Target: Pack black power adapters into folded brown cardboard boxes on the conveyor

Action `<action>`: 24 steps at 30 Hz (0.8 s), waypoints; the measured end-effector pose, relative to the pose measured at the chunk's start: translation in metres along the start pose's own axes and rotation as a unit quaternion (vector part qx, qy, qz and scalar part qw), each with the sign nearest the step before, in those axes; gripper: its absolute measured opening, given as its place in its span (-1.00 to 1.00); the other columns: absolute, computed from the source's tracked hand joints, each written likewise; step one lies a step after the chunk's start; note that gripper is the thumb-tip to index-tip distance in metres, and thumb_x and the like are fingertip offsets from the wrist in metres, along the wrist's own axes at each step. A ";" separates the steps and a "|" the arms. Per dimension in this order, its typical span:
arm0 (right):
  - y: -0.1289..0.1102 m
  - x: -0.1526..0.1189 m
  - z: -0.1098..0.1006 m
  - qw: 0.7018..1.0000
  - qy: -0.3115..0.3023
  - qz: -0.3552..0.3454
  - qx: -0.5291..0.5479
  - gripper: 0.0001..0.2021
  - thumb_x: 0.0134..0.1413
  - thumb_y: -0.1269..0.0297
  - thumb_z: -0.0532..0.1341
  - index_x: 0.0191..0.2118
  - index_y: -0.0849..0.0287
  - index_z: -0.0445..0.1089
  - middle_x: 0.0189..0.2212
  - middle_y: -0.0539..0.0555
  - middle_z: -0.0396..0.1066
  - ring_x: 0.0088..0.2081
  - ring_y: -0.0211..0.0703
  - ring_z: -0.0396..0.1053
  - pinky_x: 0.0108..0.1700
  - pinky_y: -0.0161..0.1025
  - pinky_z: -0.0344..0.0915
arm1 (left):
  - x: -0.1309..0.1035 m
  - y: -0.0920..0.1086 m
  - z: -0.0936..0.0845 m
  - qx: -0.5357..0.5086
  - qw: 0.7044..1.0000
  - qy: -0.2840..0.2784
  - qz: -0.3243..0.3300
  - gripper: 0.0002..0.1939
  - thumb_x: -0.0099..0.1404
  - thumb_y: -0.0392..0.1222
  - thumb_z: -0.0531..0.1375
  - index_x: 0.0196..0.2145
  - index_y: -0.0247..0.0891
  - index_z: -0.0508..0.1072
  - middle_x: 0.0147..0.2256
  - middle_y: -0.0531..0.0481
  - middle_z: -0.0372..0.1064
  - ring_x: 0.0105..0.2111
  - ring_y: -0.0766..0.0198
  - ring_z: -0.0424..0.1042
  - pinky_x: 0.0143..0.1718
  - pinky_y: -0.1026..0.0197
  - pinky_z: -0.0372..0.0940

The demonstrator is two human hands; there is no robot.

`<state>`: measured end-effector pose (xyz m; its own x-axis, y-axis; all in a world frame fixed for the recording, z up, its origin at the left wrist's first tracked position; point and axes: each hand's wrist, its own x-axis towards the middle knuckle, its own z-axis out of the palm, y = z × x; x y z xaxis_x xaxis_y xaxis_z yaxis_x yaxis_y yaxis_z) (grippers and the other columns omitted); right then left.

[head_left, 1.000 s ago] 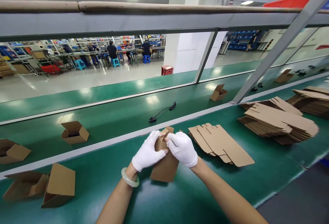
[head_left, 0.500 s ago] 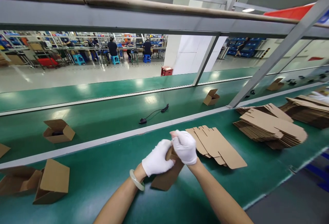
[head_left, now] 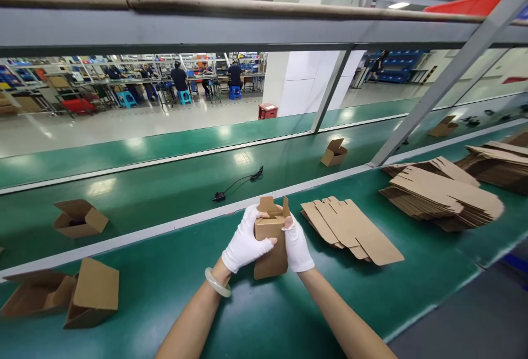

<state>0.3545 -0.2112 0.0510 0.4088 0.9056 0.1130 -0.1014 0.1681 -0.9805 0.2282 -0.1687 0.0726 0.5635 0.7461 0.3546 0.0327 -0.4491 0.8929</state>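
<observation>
Between my hands is a small brown cardboard box (head_left: 270, 249), partly folded, its flaps standing up at the far end. My left hand (head_left: 247, 242), in a white glove with bare fingertips, grips its left side with the thumb across the front. On the right side, my right hand (head_left: 297, 244), gloved the same way, is closed on the box near a raised flap. To the right of my hands lies a small fan of flat cardboard blanks (head_left: 352, 227) on the green worktop (head_left: 198, 315).
Two open boxes (head_left: 93, 293) stand at the left. On the belt beyond the pale rail are a black corded adapter (head_left: 219, 196), an open box (head_left: 80, 220) and another box (head_left: 334, 153). Stacked blanks (head_left: 437, 197) lie at right, near a slanting metal post (head_left: 437, 76).
My hands have turned the cardboard more upright, and its box shape and flaps now show. My right hand has moved down to its right side. Items on the belt have shifted left.
</observation>
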 end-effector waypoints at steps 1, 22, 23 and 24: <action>-0.001 0.001 0.000 1.000 0.000 -0.009 -0.012 -0.39 0.01 -0.24 0.00 0.03 0.13 0.19 -0.02 0.19 0.34 -0.09 0.05 0.36 -0.09 -0.07 0.32 | 0.001 0.001 -0.002 0.002 1.000 0.002 -0.004 -0.56 0.01 -0.19 0.26 -0.14 -0.19 0.22 -0.08 -0.06 0.20 -0.07 0.13 0.28 -0.03 0.04 0.22; -0.040 0.020 -0.026 0.932 -0.299 0.190 0.069 -0.56 -0.20 0.32 0.16 -0.07 0.16 0.28 -0.10 0.16 0.37 -0.07 -0.06 0.34 -0.06 -0.14 0.28 | 0.001 0.009 -0.022 0.008 0.995 -0.097 -0.015 -0.58 -0.07 -0.19 0.31 -0.25 -0.21 0.24 -0.01 -0.08 0.23 -0.10 0.14 0.31 -0.09 0.12 0.24; -0.040 0.022 -0.028 0.929 -0.307 0.193 0.071 -0.58 -0.20 0.32 0.18 -0.09 0.15 0.29 -0.10 0.15 0.37 -0.07 -0.07 0.34 -0.07 -0.16 0.28 | 0.001 0.009 -0.022 -0.003 0.995 -0.097 -0.010 -0.58 -0.07 -0.20 0.30 -0.25 -0.21 0.24 -0.02 -0.07 0.24 -0.09 0.14 0.31 -0.08 0.13 0.23; -0.042 0.025 -0.030 0.925 -0.318 0.195 0.068 -0.60 -0.18 0.29 0.20 -0.10 0.15 0.30 -0.10 0.15 0.37 -0.08 -0.07 0.34 -0.08 -0.16 0.28 | 0.001 0.009 -0.023 -0.014 0.995 -0.096 -0.007 -0.58 -0.06 -0.21 0.30 -0.24 -0.21 0.24 -0.05 -0.07 0.27 -0.10 0.14 0.31 -0.08 0.14 0.23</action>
<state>0.3965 -0.2074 0.0899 -0.2957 0.9464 -0.1302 -0.2600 -0.2109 -0.9423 0.2102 -0.1609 0.0868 0.7110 0.6428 0.2849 0.0204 -0.4239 0.9055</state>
